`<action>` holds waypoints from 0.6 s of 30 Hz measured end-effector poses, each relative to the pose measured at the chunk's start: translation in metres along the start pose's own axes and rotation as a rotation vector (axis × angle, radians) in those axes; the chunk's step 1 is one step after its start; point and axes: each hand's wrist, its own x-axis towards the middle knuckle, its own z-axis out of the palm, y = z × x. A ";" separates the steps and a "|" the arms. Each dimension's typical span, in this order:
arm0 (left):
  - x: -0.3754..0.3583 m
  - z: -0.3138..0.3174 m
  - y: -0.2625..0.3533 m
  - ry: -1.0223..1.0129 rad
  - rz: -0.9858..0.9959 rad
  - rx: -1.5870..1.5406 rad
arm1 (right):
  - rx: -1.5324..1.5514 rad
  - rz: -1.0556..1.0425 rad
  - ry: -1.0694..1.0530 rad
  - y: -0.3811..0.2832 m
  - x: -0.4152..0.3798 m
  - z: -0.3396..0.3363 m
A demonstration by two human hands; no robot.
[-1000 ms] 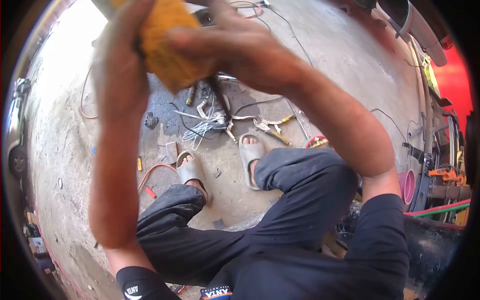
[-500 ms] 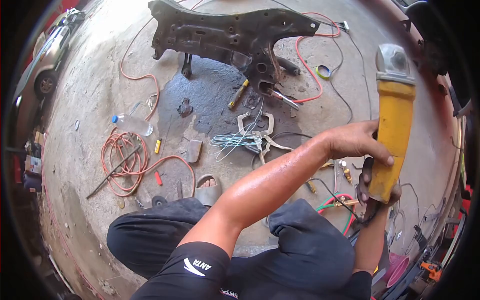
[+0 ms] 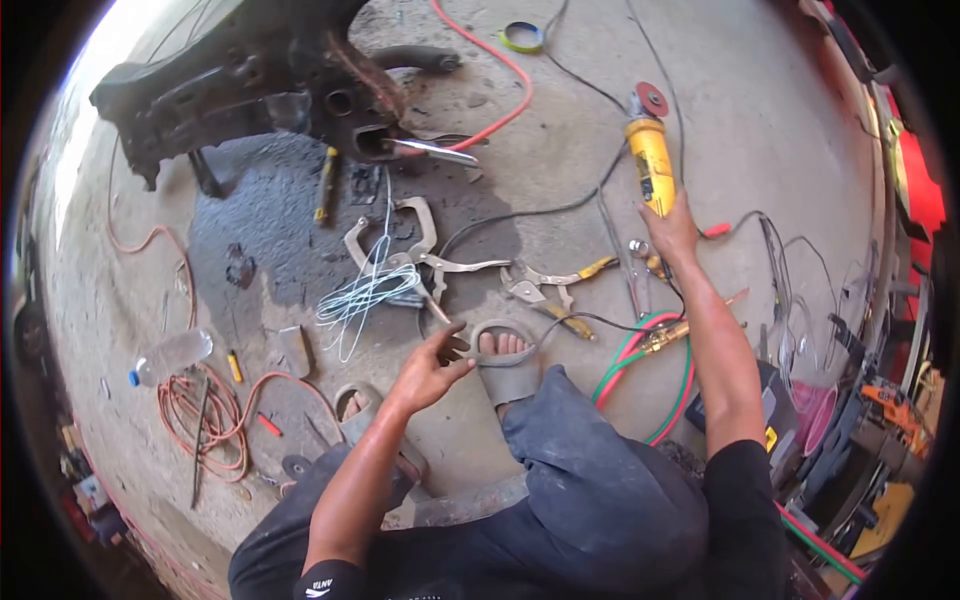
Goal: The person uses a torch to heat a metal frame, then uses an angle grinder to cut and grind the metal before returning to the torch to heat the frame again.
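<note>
Out to the right, my right hand [image 3: 672, 232] is closed round the rear end of a yellow angle grinder [image 3: 652, 165], which has a reddish disc [image 3: 652, 99] at its far end. My left hand [image 3: 432, 370] hovers in front of my sandal with its fingers spread and nothing in them. Close beyond it lie a coil of light blue wire [image 3: 365, 300] and a C-shaped locking clamp [image 3: 425, 228]. Locking pliers with yellow grips [image 3: 540, 290] lie between my two hands.
A large dark metal subframe [image 3: 240, 85] stands at the upper left over a wet patch. Red and green hoses [image 3: 620, 375] with a brass torch cross beside my right knee. A water bottle [image 3: 175, 355] and a coiled orange hose [image 3: 200, 420] lie left.
The grinder has swung from close before me out to the floor area at right, in my right hand. My left hand has let go of it and moved left. The view has shifted right.
</note>
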 end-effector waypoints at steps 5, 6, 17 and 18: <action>0.015 0.001 0.031 0.074 0.077 0.085 | -0.058 0.090 0.042 0.004 0.006 0.026; 0.016 0.001 0.035 0.090 0.087 0.099 | -0.061 0.089 0.068 0.002 0.005 0.028; -0.001 0.030 0.010 0.071 -0.030 0.145 | 0.009 0.308 -0.065 -0.011 0.031 0.032; -0.005 0.033 0.009 0.077 -0.026 0.176 | 0.023 0.276 -0.057 -0.004 0.032 0.024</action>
